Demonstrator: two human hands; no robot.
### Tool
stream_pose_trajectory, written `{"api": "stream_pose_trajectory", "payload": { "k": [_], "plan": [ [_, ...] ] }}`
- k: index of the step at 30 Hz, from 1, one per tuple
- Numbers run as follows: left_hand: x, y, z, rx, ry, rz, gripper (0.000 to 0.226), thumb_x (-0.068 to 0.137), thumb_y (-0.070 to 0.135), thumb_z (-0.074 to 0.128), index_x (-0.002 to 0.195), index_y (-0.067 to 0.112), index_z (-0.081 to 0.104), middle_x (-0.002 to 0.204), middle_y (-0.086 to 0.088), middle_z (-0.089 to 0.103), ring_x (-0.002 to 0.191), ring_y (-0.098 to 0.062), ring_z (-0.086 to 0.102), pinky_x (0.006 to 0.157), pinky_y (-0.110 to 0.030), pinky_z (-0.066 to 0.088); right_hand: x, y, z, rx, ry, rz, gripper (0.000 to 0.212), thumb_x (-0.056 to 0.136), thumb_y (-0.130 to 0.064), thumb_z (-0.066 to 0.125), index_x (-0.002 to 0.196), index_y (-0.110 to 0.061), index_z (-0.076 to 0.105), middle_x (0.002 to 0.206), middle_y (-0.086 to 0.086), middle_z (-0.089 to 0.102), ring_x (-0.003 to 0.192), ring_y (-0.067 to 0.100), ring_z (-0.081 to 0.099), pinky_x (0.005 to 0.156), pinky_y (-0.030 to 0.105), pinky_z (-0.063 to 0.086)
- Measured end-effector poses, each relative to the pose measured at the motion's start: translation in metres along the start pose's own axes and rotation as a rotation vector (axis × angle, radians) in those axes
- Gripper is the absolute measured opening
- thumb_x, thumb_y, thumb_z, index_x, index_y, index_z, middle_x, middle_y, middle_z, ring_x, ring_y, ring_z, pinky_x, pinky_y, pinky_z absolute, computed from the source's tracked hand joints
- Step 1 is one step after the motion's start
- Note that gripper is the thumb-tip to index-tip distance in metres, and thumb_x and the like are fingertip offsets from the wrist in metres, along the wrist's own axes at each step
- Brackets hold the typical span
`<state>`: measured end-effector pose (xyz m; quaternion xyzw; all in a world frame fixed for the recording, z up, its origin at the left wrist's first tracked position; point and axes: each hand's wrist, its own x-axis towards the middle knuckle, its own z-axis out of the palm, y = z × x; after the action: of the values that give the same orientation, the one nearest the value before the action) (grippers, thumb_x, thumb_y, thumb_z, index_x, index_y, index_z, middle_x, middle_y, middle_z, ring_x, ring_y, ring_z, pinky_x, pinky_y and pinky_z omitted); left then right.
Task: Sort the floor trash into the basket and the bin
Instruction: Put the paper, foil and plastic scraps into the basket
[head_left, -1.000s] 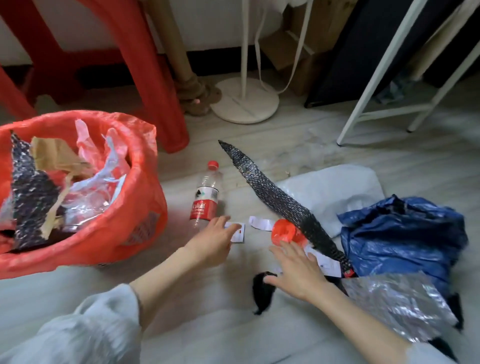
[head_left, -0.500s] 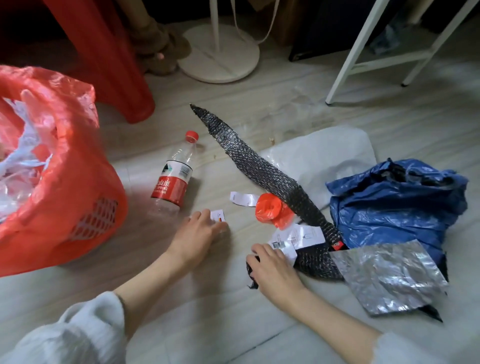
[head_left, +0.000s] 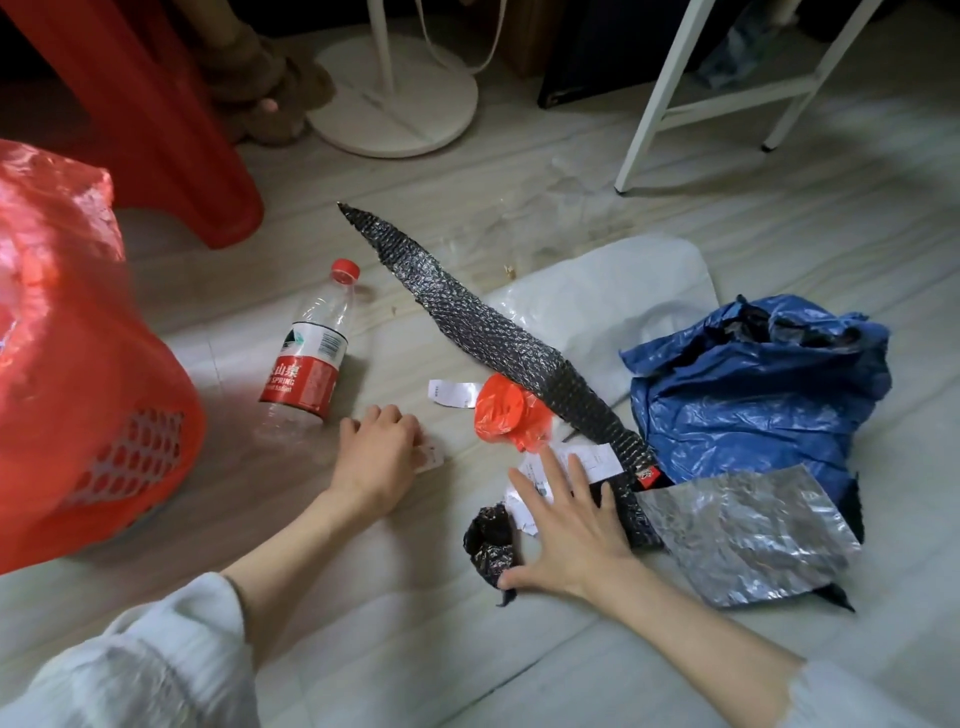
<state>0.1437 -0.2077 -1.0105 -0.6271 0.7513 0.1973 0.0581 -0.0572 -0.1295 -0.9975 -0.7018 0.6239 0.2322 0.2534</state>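
Grey floor (head_left: 363, 597) remains littered beside the red basket (head_left: 93, 415). Right hand (head_left: 566, 525), curled over the black scrap (head_left: 488, 535) half a second ago, is now spread wide above it. Left hand (head_left: 376, 457) is curled on a small paper tag (head_left: 431, 460). Scrap not yet secured.

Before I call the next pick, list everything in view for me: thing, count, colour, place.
Perforated plastic basket lined with a bag: one, red, far left.
Clear plastic water bottle: one, red cap and label, lying beside the basket.
Long bubble-wrap strip: one, black, diagonal across the centre.
Crumpled plastic scrap: one, orange-red, against the strip.
Paper slips: several, white, around the scrap.
Flat plastic bag: one, white, behind the strip.
Crumpled plastic bag: one, blue, right.
Foil sheet: one, silver, lower right.
Crumpled black wad: one, by the right thumb.
Left hand: curled over a small slip.
Right hand: fingers spread over the slips.
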Motion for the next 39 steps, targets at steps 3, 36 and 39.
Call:
{"api": "stream_pose_trajectory", "payload": {
  "k": [3, 36, 39],
  "plan": [
    [0.011, 0.02, -0.006, -0.08, 0.048, 0.143, 0.033, 0.087, 0.041, 0.055, 0.107, 0.014, 0.056, 0.137, -0.005, 0.036, 0.127, -0.025, 0.029, 0.095, -0.035, 0.026, 0.002, -0.008, 0.006, 0.014, 0.068, -0.025, 0.105, 0.07, -0.07, 0.059, 0.147, -0.031, 0.0, 0.155, 0.006, -0.019, 0.141, 0.04, -0.014, 0.114, 0.053, 0.005],
    [-0.04, -0.032, -0.054, -0.427, 0.395, 0.117, 0.012, 0.085, 0.026, 0.065, 0.084, 0.014, 0.067, 0.091, -0.001, 0.053, 0.079, -0.02, 0.054, 0.067, -0.028, 0.043, 0.005, -0.035, -0.044, -0.001, 1.023, -0.401, 0.037, 0.053, -0.007, 0.05, 0.077, -0.023, 0.072, 0.081, -0.007, 0.071, 0.061, 0.022, 0.063, 0.066, 0.03, 0.03],
    [-0.057, -0.039, -0.099, -0.393, 0.617, 0.155, 0.012, 0.081, 0.029, 0.067, 0.082, 0.018, 0.063, 0.086, 0.005, 0.049, 0.074, -0.009, 0.049, 0.064, -0.026, 0.042, -0.002, -0.068, -0.094, 0.137, 1.118, -0.348, 0.037, 0.058, -0.011, 0.048, 0.082, -0.026, 0.072, 0.084, -0.008, 0.072, 0.064, 0.018, 0.065, 0.067, 0.031, 0.023]
  ]
}}
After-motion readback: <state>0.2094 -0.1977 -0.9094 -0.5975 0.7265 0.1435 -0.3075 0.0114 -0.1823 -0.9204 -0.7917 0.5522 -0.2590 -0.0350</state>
